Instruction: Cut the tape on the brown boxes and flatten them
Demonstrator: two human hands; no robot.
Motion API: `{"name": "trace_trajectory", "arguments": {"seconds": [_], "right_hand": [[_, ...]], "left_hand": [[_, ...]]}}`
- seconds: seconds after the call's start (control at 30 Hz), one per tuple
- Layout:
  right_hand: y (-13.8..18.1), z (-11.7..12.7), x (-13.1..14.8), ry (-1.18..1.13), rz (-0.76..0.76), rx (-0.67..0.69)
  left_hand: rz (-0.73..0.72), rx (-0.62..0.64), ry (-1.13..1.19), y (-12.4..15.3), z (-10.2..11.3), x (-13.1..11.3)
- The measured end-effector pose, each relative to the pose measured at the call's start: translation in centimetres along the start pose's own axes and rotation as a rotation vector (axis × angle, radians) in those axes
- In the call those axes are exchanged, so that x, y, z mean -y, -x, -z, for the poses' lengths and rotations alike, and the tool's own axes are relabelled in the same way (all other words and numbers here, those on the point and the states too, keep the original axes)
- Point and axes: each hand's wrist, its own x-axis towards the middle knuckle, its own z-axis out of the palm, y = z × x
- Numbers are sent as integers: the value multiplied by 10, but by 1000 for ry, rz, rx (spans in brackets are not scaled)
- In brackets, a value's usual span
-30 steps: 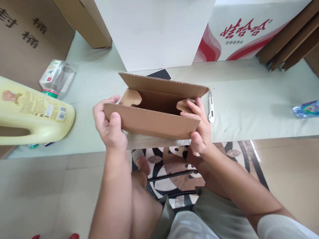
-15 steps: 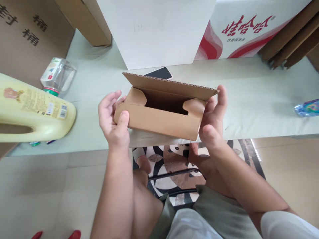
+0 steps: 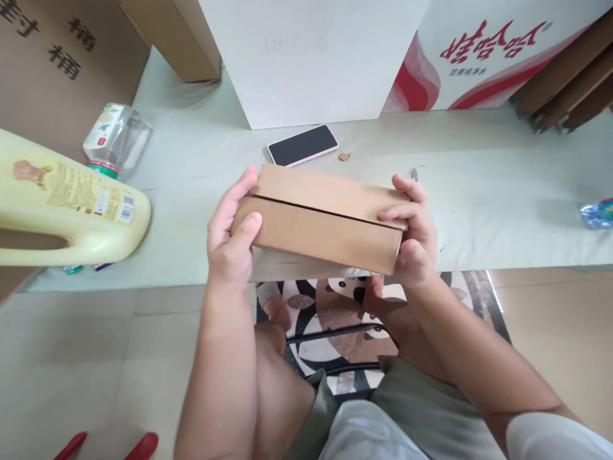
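Note:
A small brown cardboard box [image 3: 325, 233] is held between my two hands above the front edge of the table. Its lid flap lies down over the opening, with a thin dark gap along the seam. My left hand [image 3: 234, 223] is wrapped round the left end, thumb on the front face and fingers at the back. On the other end, my right hand [image 3: 414, 230] grips the corner, with fingers lying on the lid and the thumb low at the side. The inside of the box is hidden.
Behind the box lie a phone [image 3: 304, 145] and a cardboard scrap [image 3: 344, 156]. A yellow jug [image 3: 96, 211] and a clear bottle [image 3: 119, 137] lie at left. A white carton [image 3: 316, 64] and a red-and-white carton [image 3: 469, 70] stand at the back. A small bottle [image 3: 598, 214] is far right.
The lid flap, raised before with the opening showing, has come down over the box. My right hand's fingers have moved onto the lid. More of the phone shows now.

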Motion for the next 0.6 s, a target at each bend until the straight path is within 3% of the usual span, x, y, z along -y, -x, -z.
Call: {"name": "trace_trajectory", "arguments": {"seconds": [0.33, 0.6], "right_hand": [[5, 2, 5, 111, -39, 29], [5, 1, 0, 6, -57, -56]], "left_hand": [[-55, 1, -125, 2, -7, -1], [-81, -161, -165, 1, -20, -3]]}}
